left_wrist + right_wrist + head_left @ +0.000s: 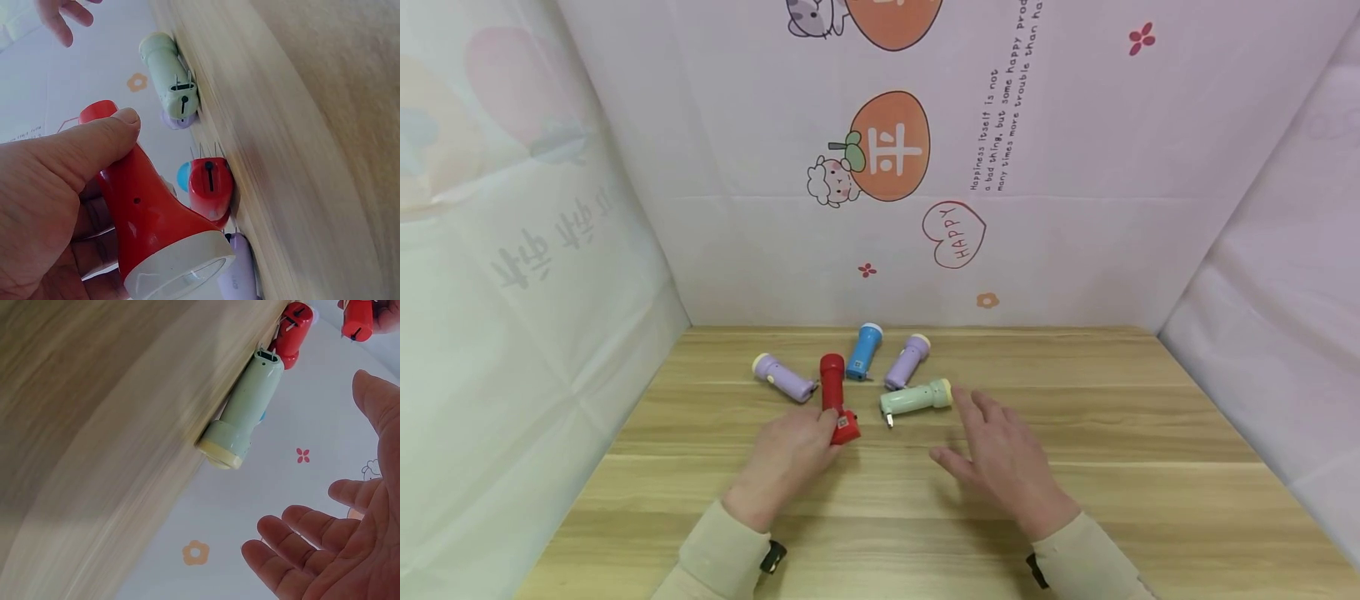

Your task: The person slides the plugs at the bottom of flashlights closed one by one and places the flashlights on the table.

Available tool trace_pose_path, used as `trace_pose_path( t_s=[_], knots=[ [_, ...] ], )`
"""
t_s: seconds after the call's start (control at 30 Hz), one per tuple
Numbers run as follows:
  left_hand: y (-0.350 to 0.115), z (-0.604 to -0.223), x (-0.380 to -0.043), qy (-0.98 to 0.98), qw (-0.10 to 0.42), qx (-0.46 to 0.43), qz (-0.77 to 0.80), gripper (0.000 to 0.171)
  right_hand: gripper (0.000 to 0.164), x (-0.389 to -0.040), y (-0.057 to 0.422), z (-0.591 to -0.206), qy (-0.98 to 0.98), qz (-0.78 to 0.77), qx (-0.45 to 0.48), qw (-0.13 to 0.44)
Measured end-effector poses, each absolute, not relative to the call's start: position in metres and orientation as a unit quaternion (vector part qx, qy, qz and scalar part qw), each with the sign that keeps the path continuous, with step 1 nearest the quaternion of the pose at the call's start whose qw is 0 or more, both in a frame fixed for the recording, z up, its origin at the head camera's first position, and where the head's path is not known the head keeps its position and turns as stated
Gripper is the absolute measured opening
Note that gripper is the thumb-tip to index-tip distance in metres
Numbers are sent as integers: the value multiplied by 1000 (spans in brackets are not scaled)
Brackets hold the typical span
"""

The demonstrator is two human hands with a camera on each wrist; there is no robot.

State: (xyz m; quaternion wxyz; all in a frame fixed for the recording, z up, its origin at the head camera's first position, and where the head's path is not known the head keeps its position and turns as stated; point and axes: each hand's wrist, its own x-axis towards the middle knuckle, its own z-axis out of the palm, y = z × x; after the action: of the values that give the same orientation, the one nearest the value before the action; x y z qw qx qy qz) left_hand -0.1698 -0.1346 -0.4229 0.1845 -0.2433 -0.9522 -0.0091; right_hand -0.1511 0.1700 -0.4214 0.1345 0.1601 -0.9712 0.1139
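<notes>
My left hand [793,450] holds a red flashlight [140,200] with a white-rimmed lens above the table, thumb along its body in the left wrist view. A second red flashlight [832,379] lies on the table just beyond that hand. My right hand [1007,458] hovers with fingers spread and nothing in it. Nearest to it lies a pale green flashlight [913,400], with metal plug prongs folded out at its tail. The right wrist view shows the palm apart from this green flashlight.
A blue flashlight [865,350] and a purple flashlight [907,362] lie farther back on the wooden table [1112,500]. Another purple flashlight [784,379] lies to the left. Printed white cloth [1060,250] hangs behind the table and along both sides.
</notes>
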Motion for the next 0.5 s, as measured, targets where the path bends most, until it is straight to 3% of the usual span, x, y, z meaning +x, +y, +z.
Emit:
trace_pose_path(
  t_s=[0.5],
  knots=[
    [-122, -421, -166, -953, 171, -249, 2, 34, 90, -150, 158, -423, -964, 117, 183, 151]
  ],
)
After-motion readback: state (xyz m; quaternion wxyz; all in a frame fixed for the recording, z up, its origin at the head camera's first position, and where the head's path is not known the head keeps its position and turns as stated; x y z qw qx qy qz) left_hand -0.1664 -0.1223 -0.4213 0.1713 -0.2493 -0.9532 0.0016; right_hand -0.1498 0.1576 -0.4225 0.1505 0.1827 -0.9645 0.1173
